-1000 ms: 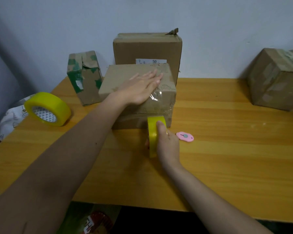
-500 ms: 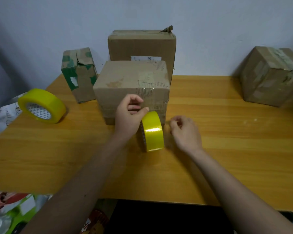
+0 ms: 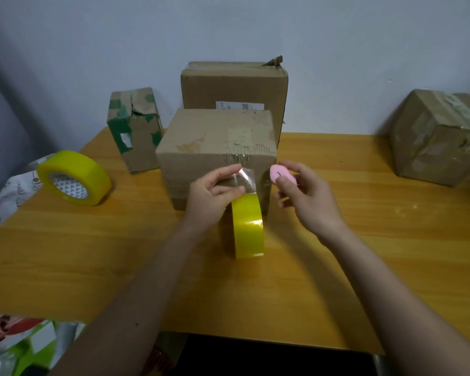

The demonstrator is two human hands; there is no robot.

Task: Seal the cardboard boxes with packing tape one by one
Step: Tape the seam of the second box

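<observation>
A brown cardboard box [image 3: 212,137] stands in the middle of the wooden table [image 3: 120,253], with clear tape across its top and front. A yellow tape roll [image 3: 248,226] stands on edge right before the box. A clear strip of tape [image 3: 246,180] runs from the roll up to the box front. My left hand [image 3: 212,194] pinches this strip between thumb and fingers. My right hand [image 3: 307,196] holds a small pink oval cutter [image 3: 280,175] beside the strip, at the box's front right corner.
A bigger yellow tape roll [image 3: 75,181] lies at the left. A green-patched box [image 3: 135,128] and a tall brown box [image 3: 234,85] stand against the wall. Another taped box [image 3: 437,137] sits at the far right. Bags [image 3: 17,346] lie beyond the table's left edge.
My left hand left the box top and took the tape strip. My right hand let go of the roll, picked up the pink cutter from the table and raised it to the strip.
</observation>
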